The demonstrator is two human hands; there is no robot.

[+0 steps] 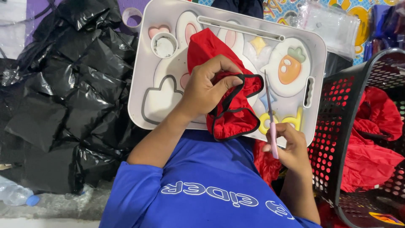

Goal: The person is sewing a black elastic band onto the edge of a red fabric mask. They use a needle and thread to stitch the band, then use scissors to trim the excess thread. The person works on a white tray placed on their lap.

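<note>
On the white tray (145,84), centre frame: red garment (230,105) with black trim, long axis 11-to-5, pinched at the hem by left hand (206,90), fingers curled over the cloth. Right hand (289,147) at 4 o'clock grips pink-handled scissors (270,114), tips pointing 12. Blades hard to make out. Black basket (337,122) at 3 o'clock, cut off by frame.

**Reds, whites and blacks around you**

You see a red garment (230,105) edged in black piping at centre. The tray (147,105) beneath is white, with an orange carrot (290,67) at two o'clock. The scissors (272,122) are pink-handled. At three o'clock a black basket (337,105) holds red cloth (371,143); black bags (63,93) lie at nine. Your shirt (202,177) is blue.
</note>
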